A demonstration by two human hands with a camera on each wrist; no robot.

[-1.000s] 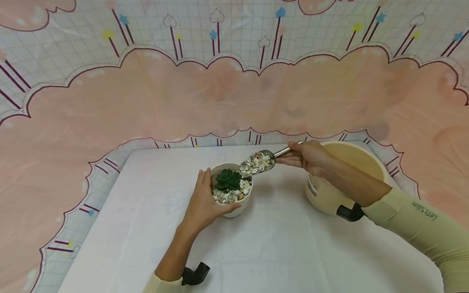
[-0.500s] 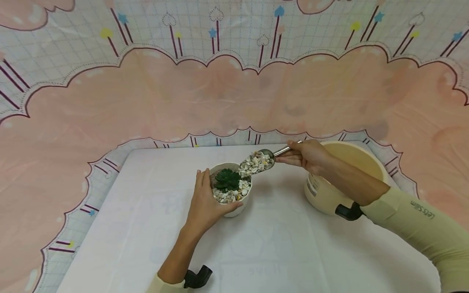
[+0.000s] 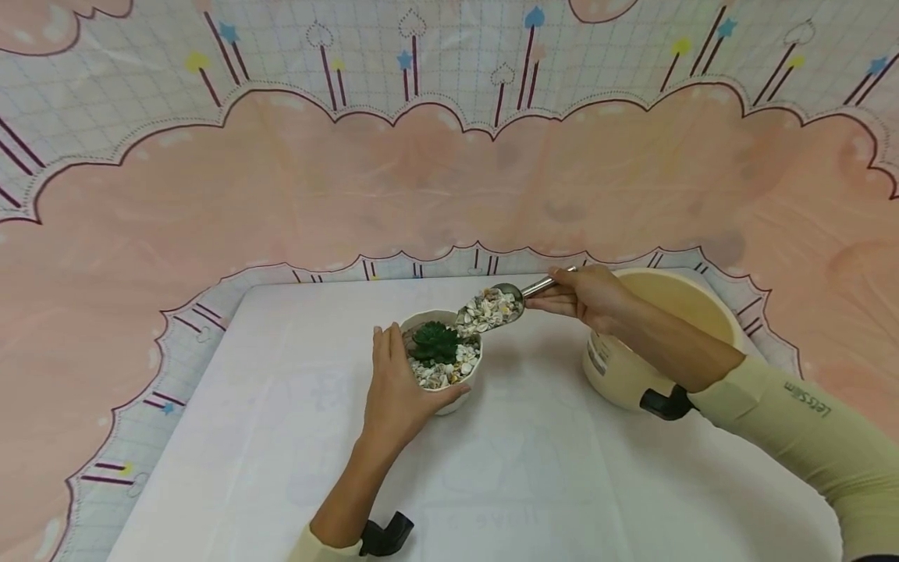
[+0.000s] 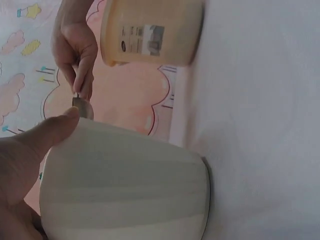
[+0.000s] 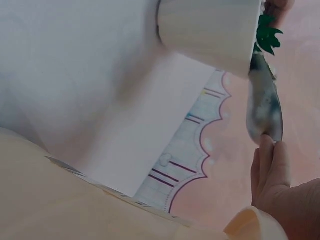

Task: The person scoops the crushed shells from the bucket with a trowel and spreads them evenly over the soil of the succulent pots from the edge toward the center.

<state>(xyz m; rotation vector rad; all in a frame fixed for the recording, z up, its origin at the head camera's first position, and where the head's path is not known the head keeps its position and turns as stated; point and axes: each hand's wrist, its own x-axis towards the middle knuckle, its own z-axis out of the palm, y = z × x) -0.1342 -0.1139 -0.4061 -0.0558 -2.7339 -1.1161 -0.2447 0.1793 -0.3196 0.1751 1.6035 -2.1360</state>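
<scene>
A white flowerpot [image 3: 456,403] stands on the table, with a green succulent [image 3: 435,343] and pale stone chips [image 3: 442,376] inside it. My left hand [image 3: 400,394] grips the pot, thumb at the near rim and fingers round the left side. In the left wrist view the thumb lies over the rim of the pot [image 4: 125,175]. My right hand [image 3: 590,300] holds a metal scoop [image 3: 518,300] by its handle. Stone chips [image 3: 488,310] are heaped in the scoop, and its tip reaches over the pot's right rim. The right wrist view shows the scoop [image 5: 265,105] from below.
A cream bucket [image 3: 611,375] with a label stands at the right, partly behind my right forearm. The white table [image 3: 302,437] ends at the back against a pink and white patterned cloth [image 3: 393,187]. A black wrist mount [image 3: 386,536] sits at my left cuff.
Both hands, the scoop and the pot stay almost in place. My left wrist shifts slightly to the right. The heap of chips in the scoop looks much the same.
</scene>
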